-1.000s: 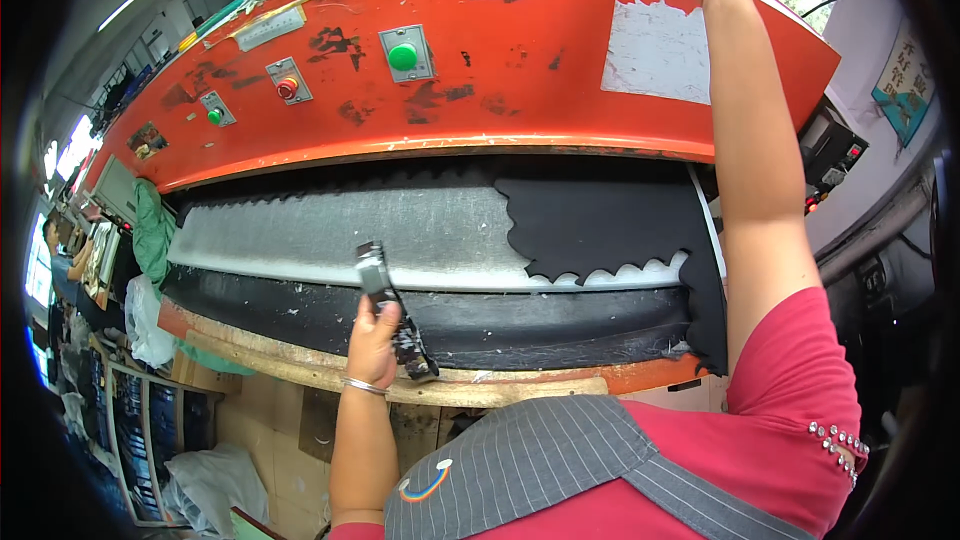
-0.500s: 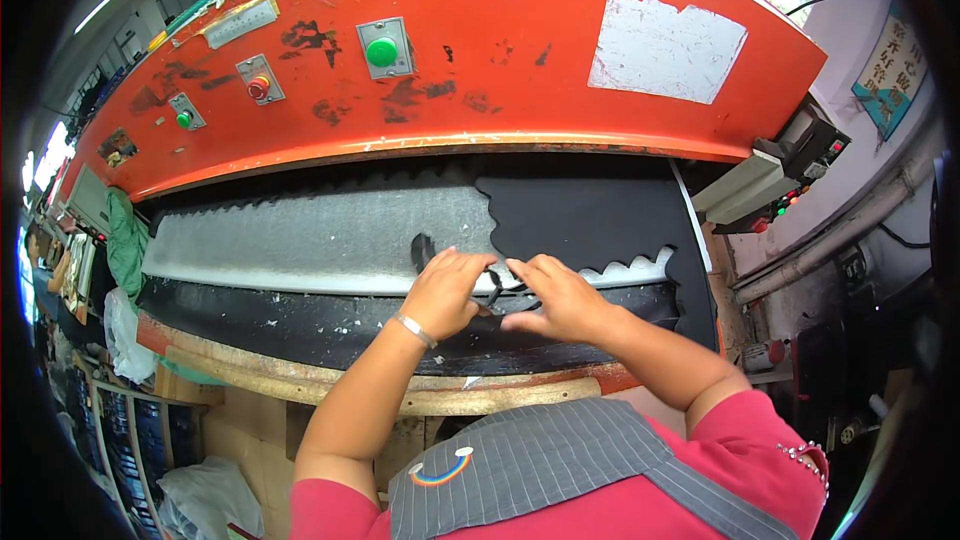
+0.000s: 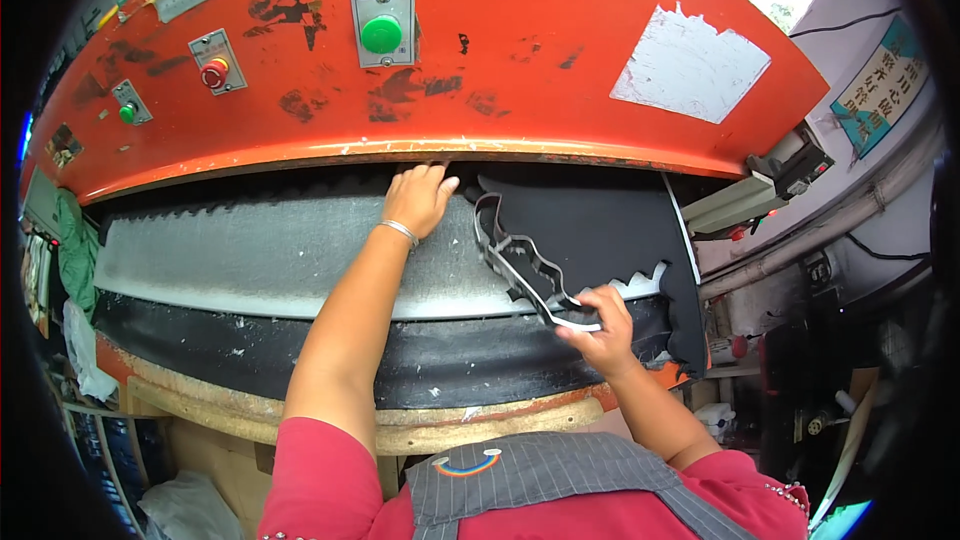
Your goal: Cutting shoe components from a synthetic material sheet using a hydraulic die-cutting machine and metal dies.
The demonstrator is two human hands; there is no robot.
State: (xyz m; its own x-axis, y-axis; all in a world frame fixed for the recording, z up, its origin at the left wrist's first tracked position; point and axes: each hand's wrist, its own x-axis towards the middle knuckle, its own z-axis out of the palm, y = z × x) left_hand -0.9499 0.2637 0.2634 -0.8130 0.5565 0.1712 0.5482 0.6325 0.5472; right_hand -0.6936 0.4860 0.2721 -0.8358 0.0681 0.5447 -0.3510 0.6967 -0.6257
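Observation:
My right hand (image 3: 603,332) grips the near end of a metal cutting die (image 3: 548,268), a curvy open loop of thin strip. The die slants away to the left, over the scalloped cut edge of a black sheet (image 3: 600,220). My left hand (image 3: 420,202) reaches to the far side of the grey board (image 3: 270,250), at the lower edge of the orange machine beam (image 3: 540,70). Its thumb stands apart from the fingers, whose tips are partly lost in the dark there. I make out nothing held in it.
The beam hangs low across the far side, bearing green buttons (image 3: 381,35) and a red button (image 3: 214,72). Black material (image 3: 250,345) with white scraps covers the near strip, before a worn wooden edge (image 3: 420,432). A control box (image 3: 800,165) is at the right.
My hands were together at the board's near edge. The left has moved away to the far side; the right has shifted right and nearer, now holding the die. The view has shifted slightly.

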